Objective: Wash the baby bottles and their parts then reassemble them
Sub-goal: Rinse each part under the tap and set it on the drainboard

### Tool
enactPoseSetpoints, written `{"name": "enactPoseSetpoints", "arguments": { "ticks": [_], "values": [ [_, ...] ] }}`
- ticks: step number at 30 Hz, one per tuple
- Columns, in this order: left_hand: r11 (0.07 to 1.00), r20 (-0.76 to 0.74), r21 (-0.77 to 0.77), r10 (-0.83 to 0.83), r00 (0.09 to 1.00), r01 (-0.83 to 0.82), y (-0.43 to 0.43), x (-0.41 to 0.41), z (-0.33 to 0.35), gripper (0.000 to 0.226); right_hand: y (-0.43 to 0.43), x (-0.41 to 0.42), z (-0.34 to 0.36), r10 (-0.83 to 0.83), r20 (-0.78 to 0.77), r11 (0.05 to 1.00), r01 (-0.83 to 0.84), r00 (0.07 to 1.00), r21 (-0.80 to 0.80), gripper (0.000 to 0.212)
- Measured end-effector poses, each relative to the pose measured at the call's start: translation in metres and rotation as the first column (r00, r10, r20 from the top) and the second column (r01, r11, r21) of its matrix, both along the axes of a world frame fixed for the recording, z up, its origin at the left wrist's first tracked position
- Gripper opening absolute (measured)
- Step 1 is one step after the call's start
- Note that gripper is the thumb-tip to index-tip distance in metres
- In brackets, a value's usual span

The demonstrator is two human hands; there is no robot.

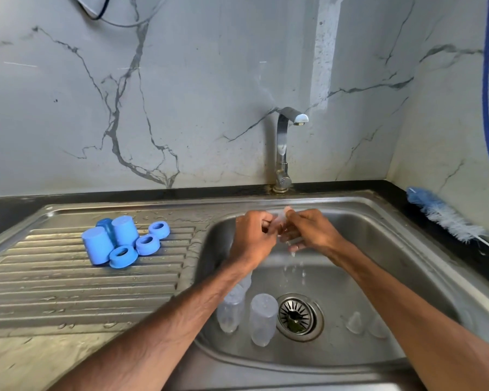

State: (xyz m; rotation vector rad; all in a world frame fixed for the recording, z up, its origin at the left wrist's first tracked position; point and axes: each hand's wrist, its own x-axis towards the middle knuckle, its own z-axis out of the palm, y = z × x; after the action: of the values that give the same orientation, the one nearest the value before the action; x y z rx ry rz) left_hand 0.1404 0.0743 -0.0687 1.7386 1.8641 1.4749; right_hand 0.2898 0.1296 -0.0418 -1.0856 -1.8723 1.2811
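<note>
In the steel sink (378, 221), clear bottles (263, 317) stand at the basin's seven o'clock, just beside the drain. Blue caps (96, 244) and screw rings (123, 256) cluster on the drainboard (68, 292) at nine o'clock. Toward the basin's twelve o'clock, the left hand (251, 238) and right hand (312, 232) meet, both pinching a small clear teat (280, 220) between them.

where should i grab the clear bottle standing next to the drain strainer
Wrap the fingers round the middle of the wall of the clear bottle, coming down from above on the drain strainer side. It stands on end in the sink, so its round wall is exposed all the way up, and a second bottle crowds its left.
</note>
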Motion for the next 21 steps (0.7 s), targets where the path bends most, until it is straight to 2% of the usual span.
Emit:
{"name": "enactPoseSetpoints", "arguments": {
  "ticks": [2, 3, 5, 7, 9, 11, 12, 14, 16, 17, 21],
  "values": [
    [1.0, -0.045, 0.013, -0.004, 0.999, 0.004, 0.0, -0.001, 0.001, 0.02, -0.001, 0.004, 0.007, 0.065, -0.122, 0.994, -0.074, 0.99, -0.076, 0.053],
    [1.0, -0.064, 0.016, 0.003, 0.998, -0.002, 0.0, -0.001, 0.002, 0.02, -0.003, 0.005, 0.01, 0.096, -0.136, 0.992, -0.106, 0.986, -0.068, 0.047],
    [1.0, -0.091, 0.008, -0.005, 0.996, 0.006, -0.002, -0.003, 0.004, 0.017, -0.004, 0.006, 0.009, 0.108, -0.105, 0.994, -0.109, 0.989, -0.003, 0.026],
    [0.998, -0.107, -0.009, -0.057, 0.993, 0.057, -0.005, -0.002, 0.008, 0.022, -0.003, 0.004, 0.006, 0.039, -0.085, 0.999, -0.036, 0.996, 0.034, 0.012],
    [0.996, -0.132, -0.033, -0.086, 0.988, 0.082, -0.008, -0.006, 0.014, 0.043, -0.002, -0.002, 0.006, -0.06, -0.064, 0.976, 0.072, 0.996, 0.205, 0.006],
    [0.998, -0.187, -0.047, -0.038, 0.982, 0.03, -0.01, -0.013, 0.02, 0.061, -0.009, -0.008, 0.012, -0.19, -0.08, 0.854, 0.205, 0.978, 0.479, 0.005],
    [0.999, -0.209, -0.047, -0.003, 0.978, -0.007, -0.012, -0.018, 0.022, 0.062, -0.012, -0.01, 0.013, -0.22, -0.128, 0.796, 0.254, 0.967, 0.55, 0.006],
    [0.997, -0.26, -0.046, 0.045, 0.965, -0.059, -0.023, -0.03, 0.021, 0.046, -0.012, -0.013, 0.007, -0.223, -0.099, 0.804, 0.241, 0.97, 0.544, 0.008],
    [0.99, -0.333, -0.088, 0.076, 0.94, -0.111, -0.04, -0.042, 0.015, 0.024, -0.016, -0.018, -0.006, -0.214, 0.14, 0.877, 0.127, 0.967, 0.464, 0.008],
    [0.984, -0.351, -0.118, 0.083, 0.933, -0.132, -0.049, -0.047, 0.013, 0.016, -0.016, -0.019, -0.01, -0.206, 0.202, 0.893, 0.099, 0.958, 0.44, 0.009],
    [0.977, -0.337, -0.099, 0.146, 0.93, -0.19, -0.076, -0.08, 0.017, 0.014, -0.029, -0.039, 0.008, -0.182, 0.086, 0.858, 0.116, 0.98, 0.5, 0.011]
  ]
}}
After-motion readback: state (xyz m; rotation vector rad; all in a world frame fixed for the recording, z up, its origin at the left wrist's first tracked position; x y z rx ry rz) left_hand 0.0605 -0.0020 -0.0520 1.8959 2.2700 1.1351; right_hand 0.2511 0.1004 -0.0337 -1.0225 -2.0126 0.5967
